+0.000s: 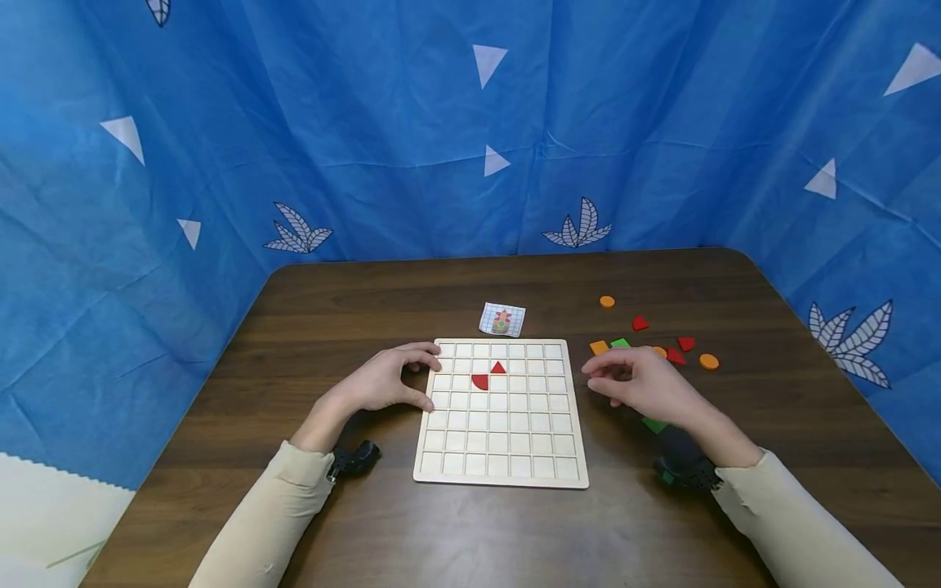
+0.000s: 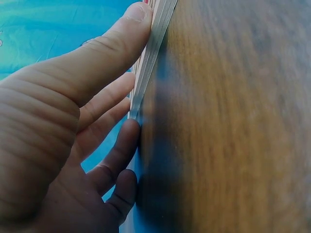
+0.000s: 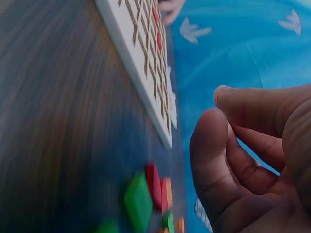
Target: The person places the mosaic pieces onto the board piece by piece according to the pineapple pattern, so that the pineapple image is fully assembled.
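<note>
A cream grid board (image 1: 500, 465) lies flat on the table. Its upper cells carry a red triangle (image 1: 498, 368) and a red quarter-circle piece (image 1: 480, 381). At the board's left edge rests my left hand (image 1: 382, 380), with thumb and fingertips spread along the rim; the left wrist view has the thumb (image 2: 116, 46) against that edge. My right hand (image 1: 647, 382) hovers just right of the board, beside loose coloured pieces. Its thumb and index finger bend towards each other, and no piece shows between them in the right wrist view.
Behind the board lies a small card (image 1: 503, 319) with a printed coloured pattern. On the right are scattered pieces, among them an orange disc (image 1: 709, 361), a red triangle (image 1: 640, 323) and a green piece (image 1: 654, 425), partly hidden. A blue curtain (image 1: 412, 122) borders the table's back.
</note>
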`<state>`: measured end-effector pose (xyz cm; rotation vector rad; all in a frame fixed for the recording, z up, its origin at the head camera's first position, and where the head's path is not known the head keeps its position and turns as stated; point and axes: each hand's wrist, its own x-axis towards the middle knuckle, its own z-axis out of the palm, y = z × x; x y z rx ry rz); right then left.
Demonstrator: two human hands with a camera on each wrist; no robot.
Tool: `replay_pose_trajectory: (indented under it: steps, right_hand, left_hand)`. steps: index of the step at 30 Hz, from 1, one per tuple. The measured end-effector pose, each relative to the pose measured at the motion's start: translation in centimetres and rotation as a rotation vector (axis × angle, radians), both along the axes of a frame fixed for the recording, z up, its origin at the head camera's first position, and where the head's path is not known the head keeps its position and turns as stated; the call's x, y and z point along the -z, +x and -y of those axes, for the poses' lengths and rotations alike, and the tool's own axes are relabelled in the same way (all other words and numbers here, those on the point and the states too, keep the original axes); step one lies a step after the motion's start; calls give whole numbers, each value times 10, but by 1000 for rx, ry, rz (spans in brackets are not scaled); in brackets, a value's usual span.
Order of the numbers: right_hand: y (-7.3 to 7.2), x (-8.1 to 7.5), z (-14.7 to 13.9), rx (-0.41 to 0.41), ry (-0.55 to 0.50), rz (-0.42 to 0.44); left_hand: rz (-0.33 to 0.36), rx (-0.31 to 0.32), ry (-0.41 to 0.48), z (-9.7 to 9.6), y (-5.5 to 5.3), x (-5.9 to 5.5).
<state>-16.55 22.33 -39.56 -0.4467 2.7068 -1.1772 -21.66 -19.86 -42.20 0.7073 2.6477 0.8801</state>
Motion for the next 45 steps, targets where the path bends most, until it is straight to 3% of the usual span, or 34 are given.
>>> replay_pose_trajectory:
  steps: [10,19,28,39,45]
  right_hand:
    - [5,3,-53,102,66,-92]
    - [0,8,-77,145,31,-81]
    - [-22,13,-63,127,89,-83]
    - [-58,5,-41,111,128,10]
    - [-73,6,-33,54,151,29]
  left_hand:
    - [4,-1,-5,2,-2,0]
    - [9,4,1,1,-1,1]
    - [10,2,6,1,-1,-1]
    - [16,3,6,-1,1,-1]
    - [20,-1,8,0,1,-1]
